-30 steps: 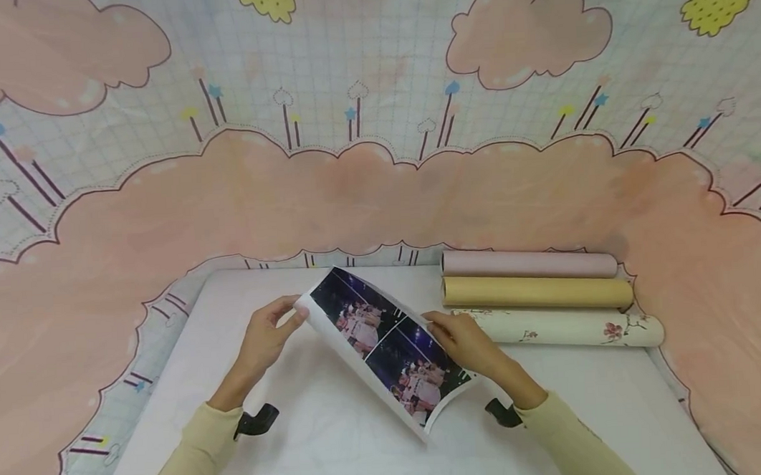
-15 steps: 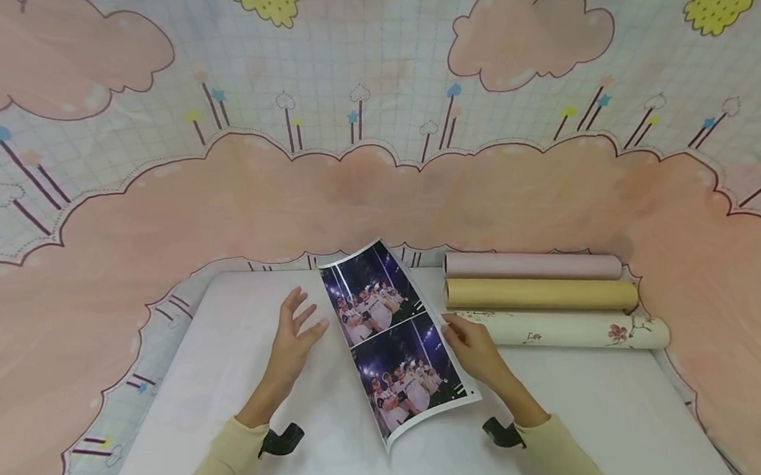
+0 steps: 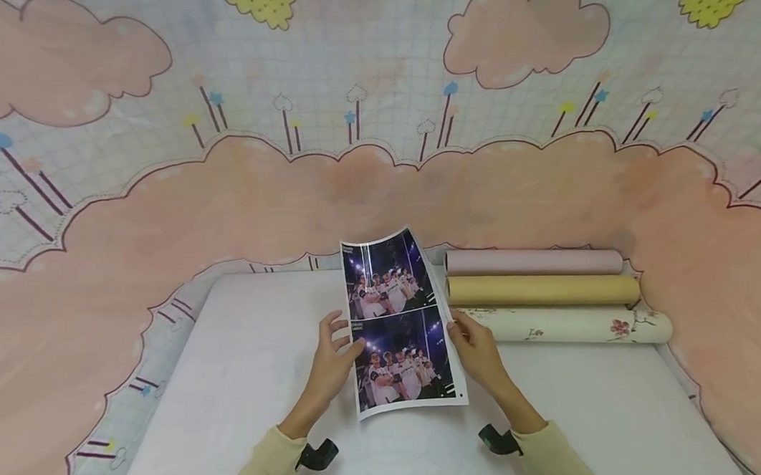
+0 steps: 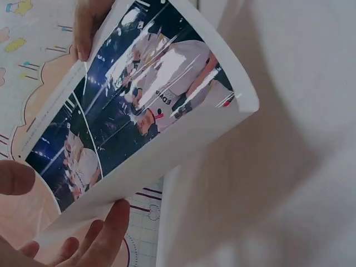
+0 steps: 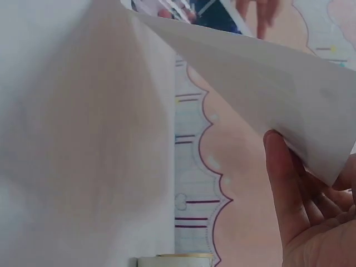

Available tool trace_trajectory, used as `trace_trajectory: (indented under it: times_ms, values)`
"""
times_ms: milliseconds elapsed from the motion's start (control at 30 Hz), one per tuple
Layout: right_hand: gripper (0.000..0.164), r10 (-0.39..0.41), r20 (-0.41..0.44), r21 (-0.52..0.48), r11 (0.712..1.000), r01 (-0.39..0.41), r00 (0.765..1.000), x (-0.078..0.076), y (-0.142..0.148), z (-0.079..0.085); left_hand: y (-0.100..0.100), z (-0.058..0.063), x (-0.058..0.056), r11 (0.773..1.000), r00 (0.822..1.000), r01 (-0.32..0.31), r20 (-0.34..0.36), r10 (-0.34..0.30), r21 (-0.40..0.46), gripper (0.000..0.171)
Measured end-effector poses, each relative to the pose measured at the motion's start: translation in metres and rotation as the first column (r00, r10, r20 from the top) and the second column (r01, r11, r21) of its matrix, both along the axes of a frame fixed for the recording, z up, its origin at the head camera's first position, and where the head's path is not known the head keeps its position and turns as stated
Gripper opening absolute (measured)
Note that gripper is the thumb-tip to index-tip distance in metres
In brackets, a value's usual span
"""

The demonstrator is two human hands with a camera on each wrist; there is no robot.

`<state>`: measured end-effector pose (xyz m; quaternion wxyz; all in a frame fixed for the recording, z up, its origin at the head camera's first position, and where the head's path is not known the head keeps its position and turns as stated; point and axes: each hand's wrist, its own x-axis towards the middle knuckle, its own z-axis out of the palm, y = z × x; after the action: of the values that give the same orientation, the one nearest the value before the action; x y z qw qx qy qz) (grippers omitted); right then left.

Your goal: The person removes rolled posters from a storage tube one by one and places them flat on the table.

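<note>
The left hand (image 3: 327,362), fingers loosely spread, touches the left edge of a glossy, white-bordered paper sheet (image 3: 403,362) bearing two dark group photographs; the right hand (image 3: 480,351) pinches the opposite edge, above the white counter (image 3: 252,366). Farther right lie a cream floral roll (image 3: 572,326), a gold roll (image 3: 545,290) and a pale pink roll (image 3: 533,261).

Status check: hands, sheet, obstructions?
Right hand grips printed sheet; left hand at opposite edge, grip unclear. Sheet bowed, above table. Nothing visibly blocking; three rolls beyond right hand.
</note>
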<state>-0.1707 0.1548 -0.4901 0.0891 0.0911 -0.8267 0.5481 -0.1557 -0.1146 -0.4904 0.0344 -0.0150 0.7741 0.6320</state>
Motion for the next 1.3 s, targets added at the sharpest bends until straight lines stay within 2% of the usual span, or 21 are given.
trace_trajectory:
  times_ms: [67,200,400,600,733,833,967,1100,1200,1300]
  values:
    - [0.028,0.002,0.003,-0.002,1.0,-0.002,1.0,0.001,-0.002,-0.002,-0.001,-0.003,-0.002,1.0,1.0,-0.016,0.001,0.016,-0.003,0.067]
    - [0.027,0.007,-0.009,0.012,1.0,-0.007,1.0,0.002,-0.002,-0.004,-0.007,-0.011,-0.006,0.998,1.0,-0.014,-0.01,0.015,0.056,0.059]
    - [0.028,0.032,0.032,-0.033,0.999,-0.031,0.999,0.003,0.003,-0.006,-0.019,-0.014,-0.009,0.996,0.998,0.031,-0.054,-0.026,0.089,0.059]
    - [0.05,0.118,0.08,-0.134,0.985,-0.107,0.99,0.004,0.008,-0.007,-0.029,-0.012,-0.01,0.986,0.996,0.094,-0.019,-0.092,0.134,0.06]
    - [0.06,0.141,0.073,-0.052,0.989,-0.137,0.987,0.004,0.009,-0.007,-0.035,-0.014,-0.012,0.967,0.989,0.14,0.006,-0.145,0.214,0.062]
    - [0.061,0.139,0.077,0.024,0.99,-0.142,0.987,0.004,0.009,-0.007,-0.039,-0.014,-0.012,0.949,0.984,0.169,0.012,-0.179,0.266,0.064]
    - [0.049,0.133,0.06,0.055,0.989,-0.136,0.989,0.004,0.01,-0.005,-0.042,-0.013,-0.01,0.936,0.975,0.215,-0.008,-0.222,0.279,0.065]
    - [0.036,0.169,0.145,-0.088,0.983,-0.158,0.975,0.001,0.013,-0.004,-0.046,-0.011,-0.01,0.929,0.972,0.231,-0.023,-0.234,0.29,0.065]
    - [0.036,0.236,0.236,-0.244,0.953,-0.178,0.943,-0.002,0.017,-0.004,-0.048,-0.01,-0.01,0.911,0.971,0.23,-0.02,-0.237,0.344,0.066]
    - [0.044,0.305,0.258,-0.319,0.923,-0.217,0.917,-0.003,0.021,-0.005,-0.05,-0.009,-0.01,0.881,0.967,0.241,-0.021,-0.255,0.407,0.067]
